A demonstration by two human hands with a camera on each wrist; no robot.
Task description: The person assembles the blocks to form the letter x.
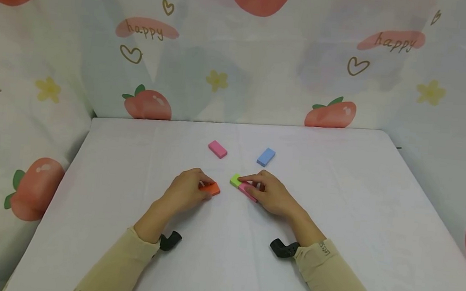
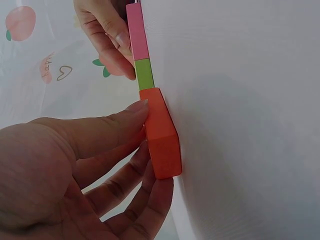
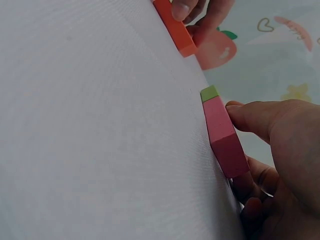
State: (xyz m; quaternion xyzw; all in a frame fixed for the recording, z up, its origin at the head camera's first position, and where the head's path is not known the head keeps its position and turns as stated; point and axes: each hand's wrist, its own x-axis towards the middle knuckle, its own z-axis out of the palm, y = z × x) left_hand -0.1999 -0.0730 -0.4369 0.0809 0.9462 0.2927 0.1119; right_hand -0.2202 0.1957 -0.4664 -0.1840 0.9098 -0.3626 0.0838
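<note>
My left hand [image 1: 187,189] pinches an orange block [image 1: 213,189] between thumb and fingers, low on the white table. To its right, my right hand [image 1: 272,194] holds a pink block [image 1: 247,191], thumb on one side and fingers on the other. Touching that block's far-left end is a green block [image 1: 235,181], partly covered by the right fingers in the head view. A gap separates the orange block from the green one. In the right wrist view, the pink block [image 3: 220,120] lies along the tabletop with the green end [image 3: 210,93] beyond it.
Farther back on the table [image 1: 131,150] lie another pink block [image 1: 217,149] and a blue block [image 1: 266,157], apart from each other. A fruit-patterned cloth [image 1: 261,73] hangs behind the table and along its sides. Black devices [image 1: 284,249] sit at both wrists.
</note>
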